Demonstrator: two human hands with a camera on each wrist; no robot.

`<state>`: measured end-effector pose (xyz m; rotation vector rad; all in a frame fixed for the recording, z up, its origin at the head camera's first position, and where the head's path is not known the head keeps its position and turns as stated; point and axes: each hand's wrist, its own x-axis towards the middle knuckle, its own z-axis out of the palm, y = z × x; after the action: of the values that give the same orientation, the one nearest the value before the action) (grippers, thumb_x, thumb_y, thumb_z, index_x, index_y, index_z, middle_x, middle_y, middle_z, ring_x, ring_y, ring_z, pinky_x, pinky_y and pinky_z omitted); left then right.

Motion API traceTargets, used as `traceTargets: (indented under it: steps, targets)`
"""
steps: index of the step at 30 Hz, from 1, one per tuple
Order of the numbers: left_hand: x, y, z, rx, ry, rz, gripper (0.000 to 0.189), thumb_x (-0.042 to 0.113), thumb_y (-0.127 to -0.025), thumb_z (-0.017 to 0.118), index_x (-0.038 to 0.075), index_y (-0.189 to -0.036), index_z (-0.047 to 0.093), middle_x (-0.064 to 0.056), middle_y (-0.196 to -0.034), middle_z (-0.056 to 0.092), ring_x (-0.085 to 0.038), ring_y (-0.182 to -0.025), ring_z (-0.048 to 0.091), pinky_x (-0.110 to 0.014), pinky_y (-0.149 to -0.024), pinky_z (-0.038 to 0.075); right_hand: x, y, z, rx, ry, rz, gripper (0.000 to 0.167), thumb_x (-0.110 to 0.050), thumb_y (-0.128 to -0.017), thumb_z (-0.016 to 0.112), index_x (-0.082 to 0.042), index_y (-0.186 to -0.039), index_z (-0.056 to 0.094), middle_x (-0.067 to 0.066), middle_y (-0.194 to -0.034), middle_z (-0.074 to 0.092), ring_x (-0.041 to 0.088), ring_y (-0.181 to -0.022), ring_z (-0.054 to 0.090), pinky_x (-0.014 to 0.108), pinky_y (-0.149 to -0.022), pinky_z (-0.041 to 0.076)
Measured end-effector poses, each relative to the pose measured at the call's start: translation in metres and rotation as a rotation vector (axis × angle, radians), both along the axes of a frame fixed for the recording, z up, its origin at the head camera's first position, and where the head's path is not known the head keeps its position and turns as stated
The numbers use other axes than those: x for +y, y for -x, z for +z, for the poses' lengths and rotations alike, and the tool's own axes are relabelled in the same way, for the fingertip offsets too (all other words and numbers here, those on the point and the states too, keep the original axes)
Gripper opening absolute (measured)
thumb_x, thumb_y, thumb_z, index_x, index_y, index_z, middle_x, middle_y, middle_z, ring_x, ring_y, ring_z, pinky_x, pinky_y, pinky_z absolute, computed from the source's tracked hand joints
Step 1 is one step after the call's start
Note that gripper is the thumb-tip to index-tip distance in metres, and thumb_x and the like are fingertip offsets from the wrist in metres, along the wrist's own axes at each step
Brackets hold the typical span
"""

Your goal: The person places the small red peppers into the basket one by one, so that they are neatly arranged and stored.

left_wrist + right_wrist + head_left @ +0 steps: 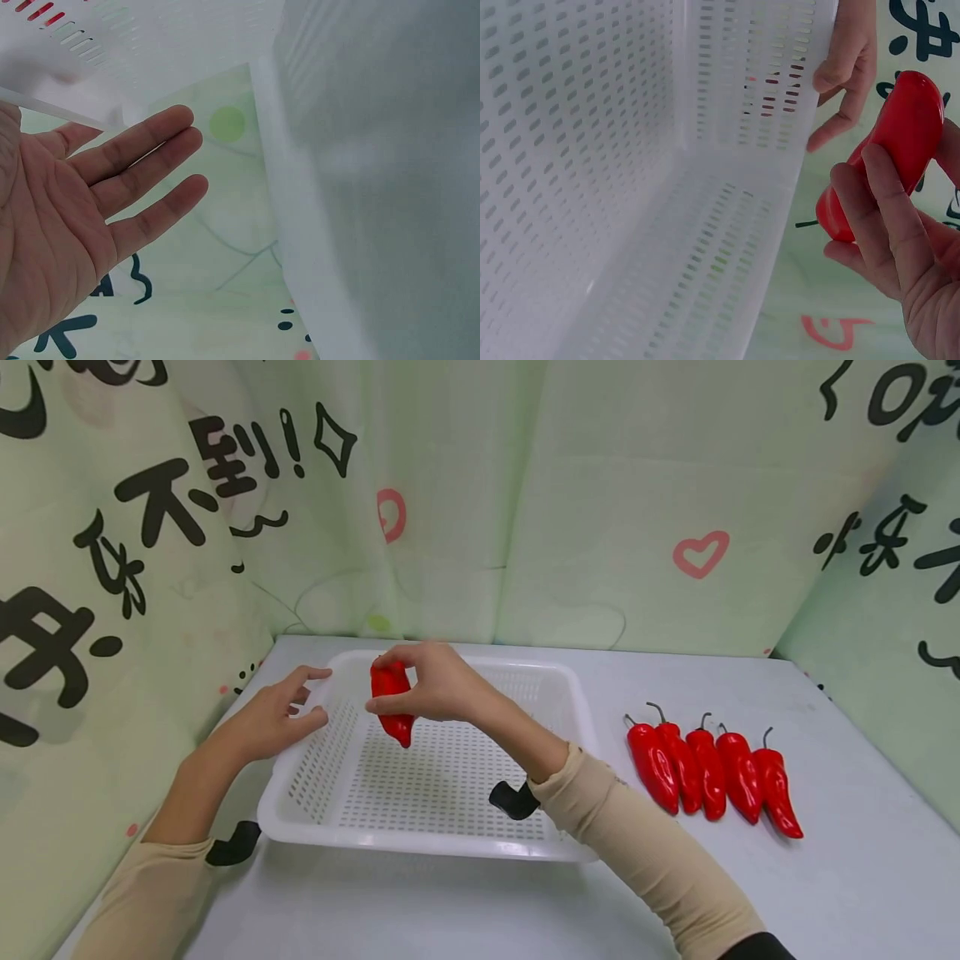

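Observation:
My right hand (442, 687) pinches a red chili pepper (397, 725) between thumb and fingers, over the left part of a white plastic basket (420, 841). The right wrist view shows the glossy pepper (909, 124) with its thin dark stem sticking out past the fingertips. At the basket's left rim is my left hand (262, 720), its fingers extended and thumb apart, with nothing in its grasp. From the left wrist view, its palm (52, 202) and loosely straight fingers show beside the basket wall (202, 45).
Several red chili peppers (703, 772) lie side by side in a row on the white table (862, 827), right of the basket, stems pointing away. A pale green curtain (585, 510) with dark lettering stands behind the table and along both sides.

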<state>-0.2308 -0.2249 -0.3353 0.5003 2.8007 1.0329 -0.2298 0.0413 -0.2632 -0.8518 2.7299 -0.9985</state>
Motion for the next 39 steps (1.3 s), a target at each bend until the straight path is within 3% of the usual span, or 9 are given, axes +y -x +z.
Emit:
traceTargets:
  steps: [11,16,29,34,39]
  targets:
    - [0.0,0.0,0.0,0.007,0.005,-0.004,0.064,0.023,-0.1,0.058,0.009,-0.156,0.031,-0.028,-0.13,0.06,-0.052,-0.117,0.061,-0.045,-0.071,0.064,-0.009,0.001,-0.016,-0.07,-0.074,-0.006,0.05,-0.033,-0.09,0.078,-0.008,-0.131,0.066,0.006,-0.118,0.068,0.024,-0.111,0.062,0.021,-0.07,0.057]
    - [0.0,0.0,0.0,0.016,-0.001,-0.011,0.064,0.023,-0.099,0.059,0.008,-0.156,0.031,-0.029,-0.129,0.06,-0.054,-0.117,0.06,-0.044,-0.07,0.064,-0.009,0.004,-0.022,-0.09,-0.097,-0.033,0.048,-0.032,-0.09,0.078,-0.005,-0.128,0.067,0.007,-0.114,0.069,0.021,-0.104,0.062,0.019,-0.068,0.057]
    - [0.0,0.0,0.0,0.026,0.02,-0.011,0.063,0.023,-0.1,0.057,0.006,-0.155,0.031,-0.031,-0.129,0.06,-0.056,-0.118,0.058,-0.048,-0.072,0.064,-0.011,0.012,-0.038,-0.065,-0.187,-0.033,0.039,-0.034,-0.096,0.07,-0.004,-0.122,0.069,0.007,-0.108,0.072,0.021,-0.102,0.063,0.022,-0.075,0.055]
    - [0.001,-0.001,0.001,0.012,0.027,0.005,0.067,0.026,-0.099,0.059,0.01,-0.157,0.03,-0.031,-0.135,0.056,-0.053,-0.118,0.059,-0.048,-0.073,0.064,-0.012,0.01,-0.038,-0.179,-0.157,-0.016,0.045,-0.036,-0.099,0.066,-0.004,-0.131,0.065,0.012,-0.122,0.068,0.017,-0.091,0.073,0.028,-0.084,0.058]
    - [0.002,-0.002,0.0,-0.011,0.015,0.023,0.071,0.027,-0.097,0.062,0.012,-0.158,0.029,-0.032,-0.14,0.053,-0.052,-0.117,0.061,-0.047,-0.069,0.064,-0.013,0.008,-0.037,-0.236,-0.119,-0.001,0.05,-0.036,-0.099,0.066,-0.003,-0.136,0.061,0.018,-0.131,0.063,0.02,-0.08,0.077,0.03,-0.079,0.061]
